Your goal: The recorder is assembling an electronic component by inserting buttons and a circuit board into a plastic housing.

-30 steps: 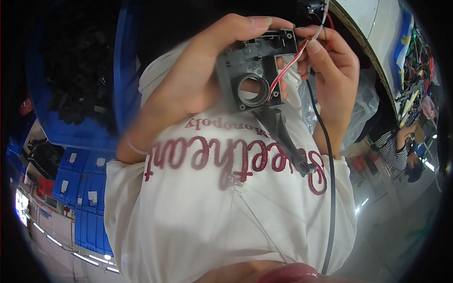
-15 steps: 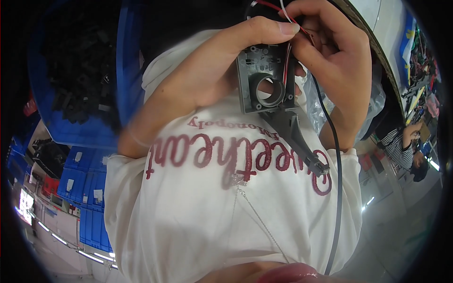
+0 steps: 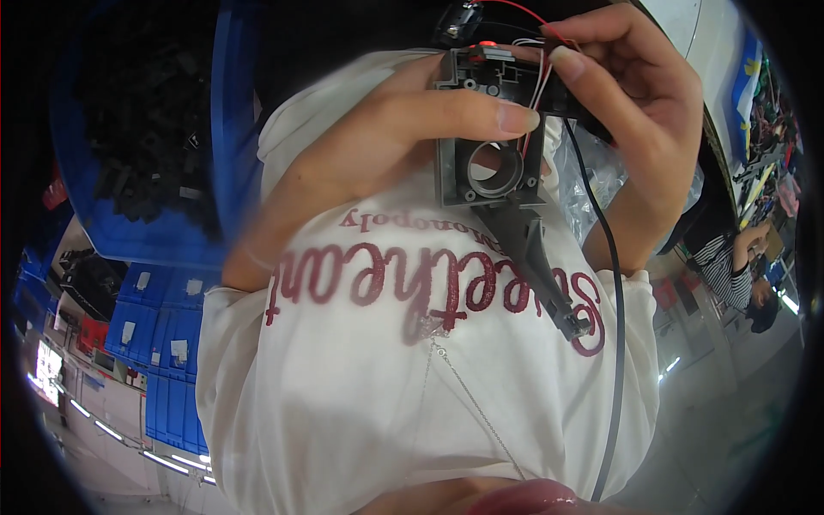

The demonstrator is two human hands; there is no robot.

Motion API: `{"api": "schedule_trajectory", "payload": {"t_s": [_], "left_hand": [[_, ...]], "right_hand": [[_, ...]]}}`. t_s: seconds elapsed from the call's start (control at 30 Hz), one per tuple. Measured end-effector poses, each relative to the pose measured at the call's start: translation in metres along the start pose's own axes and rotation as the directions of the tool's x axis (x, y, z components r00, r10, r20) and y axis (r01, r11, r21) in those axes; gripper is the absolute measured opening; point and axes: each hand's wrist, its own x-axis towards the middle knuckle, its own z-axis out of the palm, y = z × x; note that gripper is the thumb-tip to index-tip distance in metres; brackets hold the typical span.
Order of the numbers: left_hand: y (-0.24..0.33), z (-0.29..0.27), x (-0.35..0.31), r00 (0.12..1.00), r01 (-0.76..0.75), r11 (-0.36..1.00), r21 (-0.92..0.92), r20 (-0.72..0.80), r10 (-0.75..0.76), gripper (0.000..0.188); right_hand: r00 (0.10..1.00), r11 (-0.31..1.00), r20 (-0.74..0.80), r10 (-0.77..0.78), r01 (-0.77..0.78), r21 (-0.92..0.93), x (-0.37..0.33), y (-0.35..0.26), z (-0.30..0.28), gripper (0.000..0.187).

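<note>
My left hand (image 3: 412,120) holds a dark grey plastic housing (image 3: 457,190) with a round ring (image 3: 495,169) moulded in it. The thumb lies across its open face, over thin red and white wires (image 3: 540,90) along the right side. A red piece (image 3: 487,44) shows at the housing's upper edge, and a long dark arm (image 3: 539,262) extends from its lower end. My right hand (image 3: 644,94) is closed in a pinch at the upper right, beside the wires. Its fingertips partly hide what they grip. Beyond the housing is a small shiny black part (image 3: 457,23).
A blue bin (image 3: 142,242) of dark plastic parts (image 3: 129,163) stands at left, with stacked blue bins (image 3: 159,335) below. A black cable (image 3: 611,257) hangs at right, near clear plastic bags (image 3: 601,172). Another person in a striped sleeve (image 3: 719,266) is at far right.
My left thumb has moved down onto the housing's face, uncovering its upper part and the red piece. My right hand has shifted slightly right, apart from the left thumb.
</note>
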Motion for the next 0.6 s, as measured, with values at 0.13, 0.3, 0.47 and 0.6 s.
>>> {"api": "schedule_trajectory", "payload": {"t_s": [0.13, 0.3, 0.47, 0.6], "left_hand": [[-0.001, 0.006, 0.005, 0.997, -0.042, 0.999, 0.026, -0.058, 0.043, 0.041], [-0.003, 0.012, 0.006, 0.991, -0.016, 0.997, 0.074, -0.132, 0.026, 0.038], [0.001, 0.017, 0.000, 0.988, 0.054, 0.998, 0.041, -0.145, -0.048, 0.044], [0.000, 0.015, 0.000, 0.993, 0.065, 0.991, 0.114, -0.108, -0.052, 0.047]], "right_hand": [[1.000, 0.997, -0.003, 0.008, -0.008, -0.082, 0.001, 0.006, -0.005, 0.006], [0.985, 0.976, 0.023, -0.169, 0.171, -0.138, 0.003, 0.014, -0.009, 0.011], [0.954, 0.956, 0.070, -0.290, 0.293, -0.031, 0.011, 0.029, -0.018, 0.015], [0.978, 0.962, -0.027, -0.207, 0.199, -0.188, 0.001, 0.006, 0.000, 0.013]]}}
